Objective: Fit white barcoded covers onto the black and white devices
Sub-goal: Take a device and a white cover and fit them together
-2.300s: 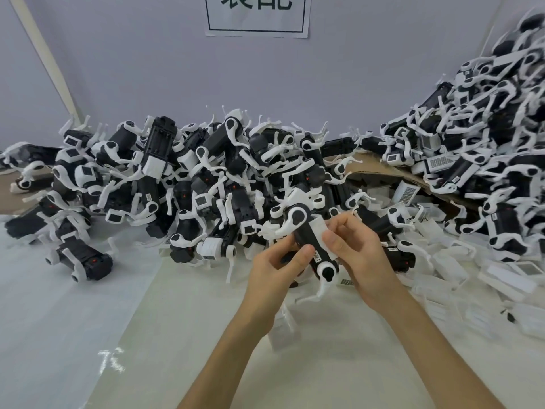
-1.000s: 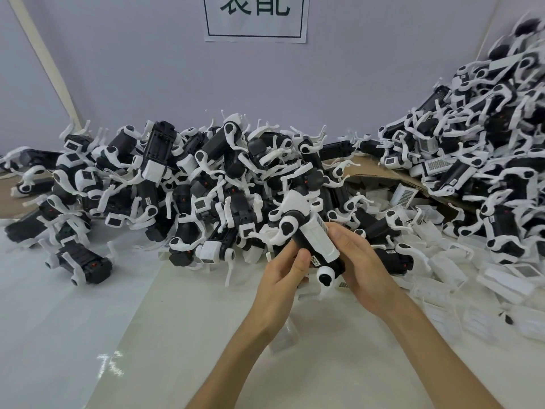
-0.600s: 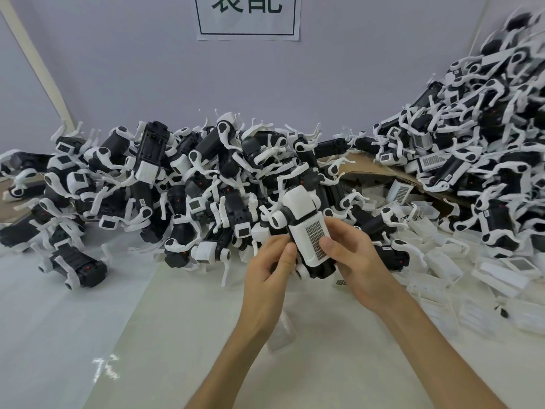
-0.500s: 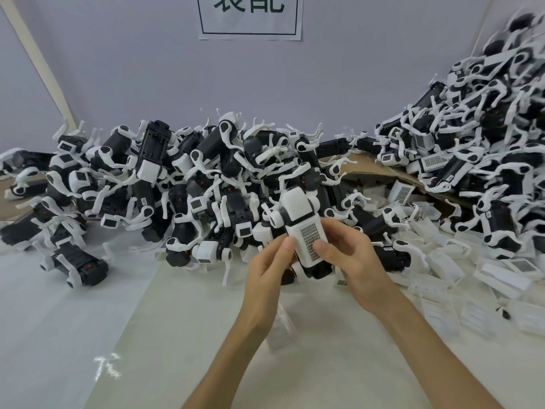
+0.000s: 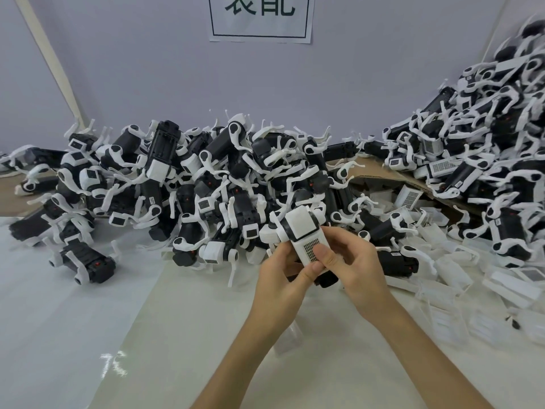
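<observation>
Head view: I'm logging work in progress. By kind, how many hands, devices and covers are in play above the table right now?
Hands: 2, left hand, right hand
Held black and white device: 1
On it, white barcoded cover: 1
Total: 4
The piles cannot be counted.

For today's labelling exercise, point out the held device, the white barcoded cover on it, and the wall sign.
held device [image 5: 299, 224]: head view, on its white blocky top end.
barcoded cover [image 5: 309, 250]: head view, on the printed grid.
wall sign [image 5: 259, 25]: head view, on the white paper below the characters.
</observation>
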`<state>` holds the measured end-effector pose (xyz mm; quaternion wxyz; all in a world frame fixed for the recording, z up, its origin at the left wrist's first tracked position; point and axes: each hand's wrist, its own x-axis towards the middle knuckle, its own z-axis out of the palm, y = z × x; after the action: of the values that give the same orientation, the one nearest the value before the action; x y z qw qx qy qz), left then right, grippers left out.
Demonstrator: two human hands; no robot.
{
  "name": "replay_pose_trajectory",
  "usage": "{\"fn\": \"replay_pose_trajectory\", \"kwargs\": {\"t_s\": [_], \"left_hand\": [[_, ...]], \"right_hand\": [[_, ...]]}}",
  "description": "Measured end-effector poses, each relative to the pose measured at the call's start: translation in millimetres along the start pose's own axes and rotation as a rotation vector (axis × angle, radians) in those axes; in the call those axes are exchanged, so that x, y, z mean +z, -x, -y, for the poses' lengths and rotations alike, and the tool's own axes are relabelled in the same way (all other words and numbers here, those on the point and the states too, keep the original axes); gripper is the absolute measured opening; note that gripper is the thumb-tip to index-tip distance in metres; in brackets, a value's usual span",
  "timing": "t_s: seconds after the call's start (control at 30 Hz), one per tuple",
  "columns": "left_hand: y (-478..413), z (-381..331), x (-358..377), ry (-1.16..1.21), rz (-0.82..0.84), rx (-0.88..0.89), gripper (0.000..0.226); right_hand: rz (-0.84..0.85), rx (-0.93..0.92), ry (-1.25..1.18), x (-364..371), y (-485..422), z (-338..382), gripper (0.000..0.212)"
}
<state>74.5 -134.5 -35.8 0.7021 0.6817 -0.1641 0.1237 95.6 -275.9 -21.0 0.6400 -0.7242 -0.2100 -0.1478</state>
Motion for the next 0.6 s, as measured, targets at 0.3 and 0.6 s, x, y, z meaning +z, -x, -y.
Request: {"fn": "replay_pose_trajectory", "kwargs": {"t_s": [0.3,0.6], "left_hand": [[-5,-5,-9,0.333,-0.100,-0.187,0.041],[-6,-6,-10,0.288,-0.044,-0.184,0.059]], "right_hand": [[-0.173,-0.110,0.064,-12,-9,10,0.036],[0.456,0.189,0.214,-46,-34,58,0.034]]}}
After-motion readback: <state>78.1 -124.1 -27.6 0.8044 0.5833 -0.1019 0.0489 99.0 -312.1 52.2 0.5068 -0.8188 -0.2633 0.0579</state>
